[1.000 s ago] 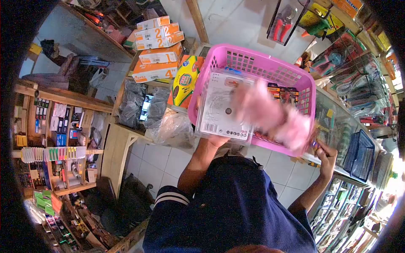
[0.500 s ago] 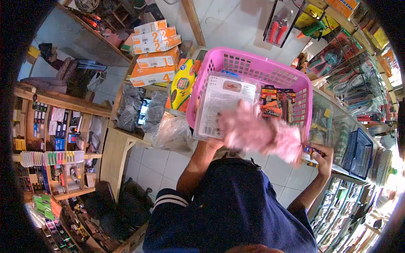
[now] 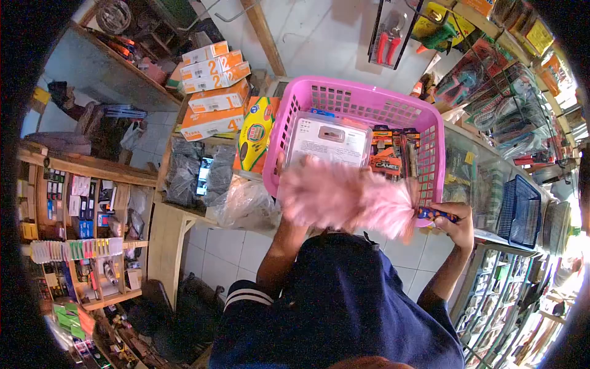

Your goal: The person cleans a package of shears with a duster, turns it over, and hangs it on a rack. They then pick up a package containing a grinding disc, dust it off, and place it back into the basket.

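Observation:
My right hand (image 3: 456,226) is closed round the dark patterned handle (image 3: 437,214) of a pink feather duster (image 3: 350,197). The duster's fluffy head, blurred by motion, lies across the lower part of a clear plastic blister pack (image 3: 332,147) with a white printed card. My left hand (image 3: 294,225) grips that pack at its lower left; most of its fingers are hidden by the duster. The pack is held over a pink plastic basket (image 3: 369,89). Inside the basket, small orange and black packets (image 3: 385,161) marked "CAMEL" sit to the right of the pack.
Orange and white boxes (image 3: 215,98) are stacked at the back left, beside a yellow and green package (image 3: 256,135). Clear plastic bags (image 3: 249,200) lie left of the basket. Red-handled pruners (image 3: 387,48) hang above. A dark blue basket (image 3: 519,215) stands at right.
The duster has swept left and down across the blister pack, with my right hand moving slightly left. The basket and its surroundings sit a little further left in view.

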Available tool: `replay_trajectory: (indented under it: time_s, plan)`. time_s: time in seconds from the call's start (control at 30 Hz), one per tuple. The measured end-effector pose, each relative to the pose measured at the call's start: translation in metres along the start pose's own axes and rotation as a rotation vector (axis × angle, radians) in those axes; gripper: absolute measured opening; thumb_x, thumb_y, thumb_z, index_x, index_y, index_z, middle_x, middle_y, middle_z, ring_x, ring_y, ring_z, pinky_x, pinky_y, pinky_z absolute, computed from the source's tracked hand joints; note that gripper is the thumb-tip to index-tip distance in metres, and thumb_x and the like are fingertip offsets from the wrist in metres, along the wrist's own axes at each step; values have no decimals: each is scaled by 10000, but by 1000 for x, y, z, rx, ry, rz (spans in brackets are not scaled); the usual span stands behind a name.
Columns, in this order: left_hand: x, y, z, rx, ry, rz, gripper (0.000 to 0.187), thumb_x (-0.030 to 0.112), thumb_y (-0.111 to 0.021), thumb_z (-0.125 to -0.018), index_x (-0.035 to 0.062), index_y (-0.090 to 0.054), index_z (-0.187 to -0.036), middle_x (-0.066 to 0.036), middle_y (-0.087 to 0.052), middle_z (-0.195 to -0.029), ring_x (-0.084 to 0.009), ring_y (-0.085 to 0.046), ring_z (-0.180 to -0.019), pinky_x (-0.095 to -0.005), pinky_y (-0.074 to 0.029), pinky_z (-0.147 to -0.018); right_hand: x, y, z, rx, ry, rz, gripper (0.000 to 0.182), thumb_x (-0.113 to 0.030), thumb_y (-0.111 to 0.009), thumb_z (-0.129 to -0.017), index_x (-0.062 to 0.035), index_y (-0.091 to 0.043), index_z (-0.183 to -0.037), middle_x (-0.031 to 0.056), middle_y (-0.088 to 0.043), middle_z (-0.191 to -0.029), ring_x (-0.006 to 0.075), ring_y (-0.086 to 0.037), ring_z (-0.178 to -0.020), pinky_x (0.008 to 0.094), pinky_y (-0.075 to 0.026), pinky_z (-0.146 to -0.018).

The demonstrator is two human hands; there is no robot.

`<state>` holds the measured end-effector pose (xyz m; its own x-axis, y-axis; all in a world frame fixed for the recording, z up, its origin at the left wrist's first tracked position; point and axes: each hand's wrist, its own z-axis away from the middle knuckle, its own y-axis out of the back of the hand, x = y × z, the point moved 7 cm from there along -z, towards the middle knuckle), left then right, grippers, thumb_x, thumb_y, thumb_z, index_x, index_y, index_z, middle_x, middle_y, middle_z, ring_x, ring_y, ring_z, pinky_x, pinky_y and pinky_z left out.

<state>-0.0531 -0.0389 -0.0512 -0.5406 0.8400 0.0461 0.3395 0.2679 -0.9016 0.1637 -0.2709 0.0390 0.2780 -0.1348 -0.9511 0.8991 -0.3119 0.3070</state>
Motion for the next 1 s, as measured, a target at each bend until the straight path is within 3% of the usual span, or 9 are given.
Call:
replay_trajectory:
  time_s: [0.1,0.17,0.23,0.37,0.5,0.63,0.73,0.87,1.0]
  plan:
    - [8,-5,20,481,-34,-203,698,652,-320,-949,126,-392,-1401,-95,-475,-1370,-282,-466,-1249,-493,-401,-1030,-2,1,-8,226,-6,3,368,-152,-756,-794,66,-678,-1080,118,-718,-873,112,-641,-734,258,-516,-681]
    - [1,-45,2,-10,89,7,671,623,-311,-965,126,-374,-1412,-91,-462,-1376,-270,-435,-1276,-494,-380,-1053,-2,-4,-12,132,-2,51,369,-149,-751,-799,50,-678,-1101,115,-719,-882,114,-643,-757,252,-514,-687]
    - [3,-28,6,229,53,-5,673,626,-312,-963,129,-377,-1412,-90,-463,-1378,-274,-439,-1272,-500,-382,-1050,-4,-13,-14,-71,51,23,370,-152,-742,-811,39,-674,-1120,97,-717,-882,95,-623,-773,239,-501,-690]
    - [6,-7,16,408,11,-25,677,632,-313,-958,134,-382,-1412,-89,-465,-1381,-280,-449,-1264,-510,-385,-1045,0,-5,-17,199,-40,34,346,-144,-742,-809,34,-687,-1102,95,-716,-866,106,-643,-759,246,-509,-675]
    - [9,0,21,460,-8,-11,681,639,-314,-954,140,-387,-1412,-88,-467,-1384,-287,-458,-1256,-521,-388,-1039,-5,-13,-20,-106,85,-4,386,-182,-749,-813,42,-677,-1118,97,-722,-895,88,-622,-750,226,-491,-662]
    - [9,5,24,494,-8,1,685,645,-315,-949,146,-392,-1411,-87,-468,-1388,-294,-468,-1248,-531,-391,-1033,7,-9,-18,141,-30,-17,368,-182,-752,-811,52,-685,-1088,118,-721,-892,125,-662,-769,248,-514,-679]
    - [7,9,27,518,0,17,688,650,-316,-946,150,-396,-1411,-86,-470,-1390,-299,-475,-1242,-539,-393,-1029,-2,-22,-19,-119,46,-21,321,-125,-728,-821,56,-686,-1082,117,-722,-896,121,-660,-781,247,-519,-701]
    - [8,12,28,535,-6,15,692,656,-317,-942,155,-401,-1411,-85,-471,-1393,-305,-485,-1233,-550,-396,-1023,-1,-13,-18,86,14,17,306,-63,-730,-802,59,-684,-1080,117,-723,-903,130,-671,-813,259,-531,-740]
    - [8,12,29,551,-9,11,696,662,-318,-937,161,-406,-1411,-83,-473,-1397,-312,-494,-1225,-560,-399,-1017,0,-17,-15,-139,48,3,316,-96,-720,-819,58,-682,-1092,115,-726,-890,112,-650,-781,251,-519,-717]
